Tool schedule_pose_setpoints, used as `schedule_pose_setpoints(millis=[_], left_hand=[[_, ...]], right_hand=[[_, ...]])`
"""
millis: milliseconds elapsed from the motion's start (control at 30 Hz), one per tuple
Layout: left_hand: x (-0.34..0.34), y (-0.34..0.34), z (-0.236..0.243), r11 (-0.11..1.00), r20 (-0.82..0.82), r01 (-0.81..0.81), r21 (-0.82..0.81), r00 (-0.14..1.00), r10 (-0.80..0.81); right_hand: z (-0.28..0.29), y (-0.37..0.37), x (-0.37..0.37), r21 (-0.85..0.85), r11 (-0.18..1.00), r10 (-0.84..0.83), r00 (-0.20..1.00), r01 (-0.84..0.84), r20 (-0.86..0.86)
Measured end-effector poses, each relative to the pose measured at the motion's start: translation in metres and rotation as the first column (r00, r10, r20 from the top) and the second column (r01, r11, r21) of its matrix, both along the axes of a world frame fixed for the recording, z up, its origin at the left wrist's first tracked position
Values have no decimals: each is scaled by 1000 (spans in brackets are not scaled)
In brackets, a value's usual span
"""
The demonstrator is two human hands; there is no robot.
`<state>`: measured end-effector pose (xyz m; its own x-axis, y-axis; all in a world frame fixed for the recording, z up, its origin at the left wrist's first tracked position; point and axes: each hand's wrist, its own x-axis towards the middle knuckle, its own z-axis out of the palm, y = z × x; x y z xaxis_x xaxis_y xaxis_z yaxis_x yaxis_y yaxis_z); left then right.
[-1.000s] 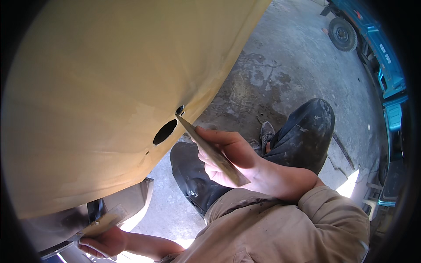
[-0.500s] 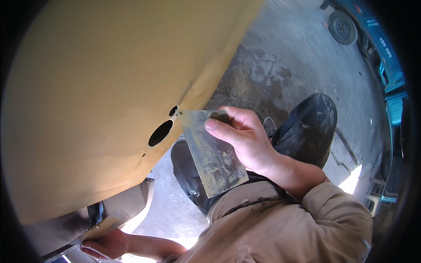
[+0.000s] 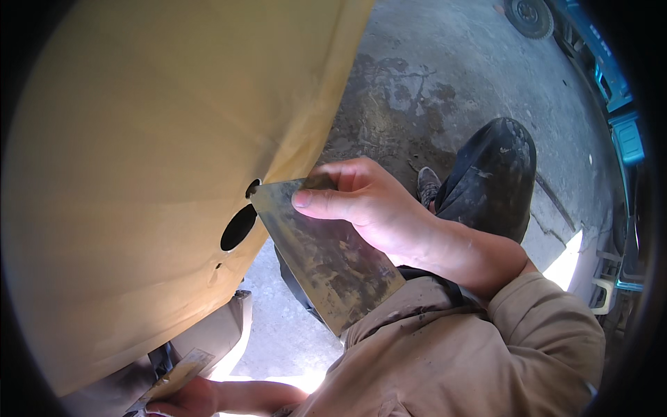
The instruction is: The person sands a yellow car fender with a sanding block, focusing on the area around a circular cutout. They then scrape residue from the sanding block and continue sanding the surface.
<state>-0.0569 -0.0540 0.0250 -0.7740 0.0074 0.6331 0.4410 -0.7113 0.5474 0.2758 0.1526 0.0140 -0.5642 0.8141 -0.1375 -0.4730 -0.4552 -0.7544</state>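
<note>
A large yellowish-tan panel [image 3: 139, 125] fills the left side, with a large oval hole [image 3: 237, 228], a smaller hole [image 3: 252, 186] above it and a tiny one below. My right hand [image 3: 351, 208] pinches a thin, smeared rectangular metal scraper [image 3: 340, 278], thumb on its face; one corner touches the panel at or beside the smaller hole. At the lower left, my left hand [image 3: 191, 397] is closed on another flat scraper [image 3: 177, 375] with tan material on it, low beside a grey body part [image 3: 208, 326] under the panel; its fingertips are partly hidden.
My dark-trousered knee [image 3: 493, 170] and shoe [image 3: 428, 184] are above a stained concrete floor [image 3: 410, 69]. At the far right stands a blue vehicle [image 3: 618, 139] with a black tyre [image 3: 528, 14], curved by the lens. A bright patch of light lies on the floor [image 3: 563, 257].
My right hand has turned the scraper from nearly edge-on to face-up, its corner staying by the smaller hole. The panel and holes sit further left in the view than earlier.
</note>
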Motion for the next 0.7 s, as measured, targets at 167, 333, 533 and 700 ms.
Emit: schedule_pose_setpoints(millis=[167, 333, 533, 700], left_hand=[[0, 1, -2, 1000, -9, 14, 5, 1000, -14], [-3, 7, -6, 1000, -61, -4, -12, 998, 3], [-10, 9, -11, 999, -7, 10, 45, 1000, -10], [-21, 7, -15, 986, -13, 156, 57, 988, -155]], right_hand=[[7, -6, 2, -211, 975, 49, 994, -69, -98], [7, -14, -6, -260, 965, 9, 994, -36, -105], [1, -15, -13, -346, 933, 28, 979, -97, -200], [-4, -15, -18, -417, 906, -3, 981, -80, -196]])
